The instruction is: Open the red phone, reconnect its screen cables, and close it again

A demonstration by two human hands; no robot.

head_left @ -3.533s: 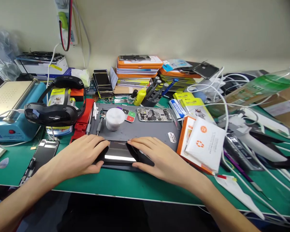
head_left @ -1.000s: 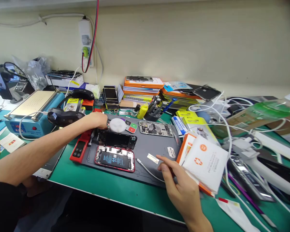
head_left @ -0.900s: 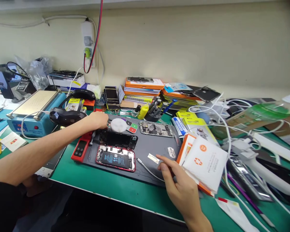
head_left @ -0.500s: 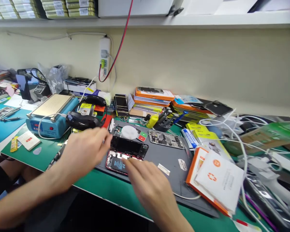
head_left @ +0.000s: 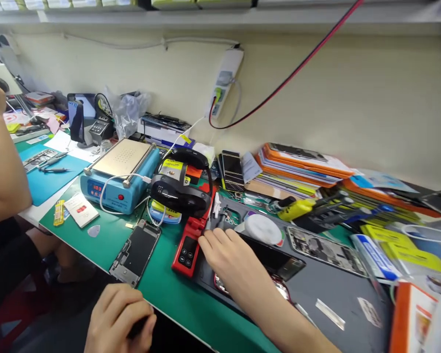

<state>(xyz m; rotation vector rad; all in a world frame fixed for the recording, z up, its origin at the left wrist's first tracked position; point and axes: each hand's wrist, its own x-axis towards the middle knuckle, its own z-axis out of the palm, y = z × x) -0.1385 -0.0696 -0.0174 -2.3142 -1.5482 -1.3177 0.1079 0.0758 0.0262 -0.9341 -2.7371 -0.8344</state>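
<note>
My left hand (head_left: pixel 119 318) is low at the bench's front edge, its fingers curled in; a dark patch shows in the curl, and I cannot tell whether it is an object. Just beyond it lies a detached phone screen (head_left: pixel 135 252), its dark inner side up. My right hand (head_left: pixel 233 255) reaches over the grey mat (head_left: pixel 338 279), fingers bent together and tips down beside a red device (head_left: pixel 186 250) with a black button panel. What those tips hold, if anything, is hidden. Under the right forearm lies an opened red-rimmed phone (head_left: pixel 281 289), mostly covered, its dark screen (head_left: pixel 268 252) raised behind it.
Left of black headphones (head_left: pixel 180 193) stands a blue heating plate machine (head_left: pixel 121 176). On the mat are a round white pad (head_left: pixel 262 229) and a bare phone frame (head_left: pixel 327 250). Orange boxes (head_left: pixel 305 166) line the wall. Another person's arm (head_left: pixel 5 152) is at far left.
The view has swung left. My left hand has dropped from above the mat to the bench's front edge. My right hand has moved left across the opened phone towards the red device.
</note>
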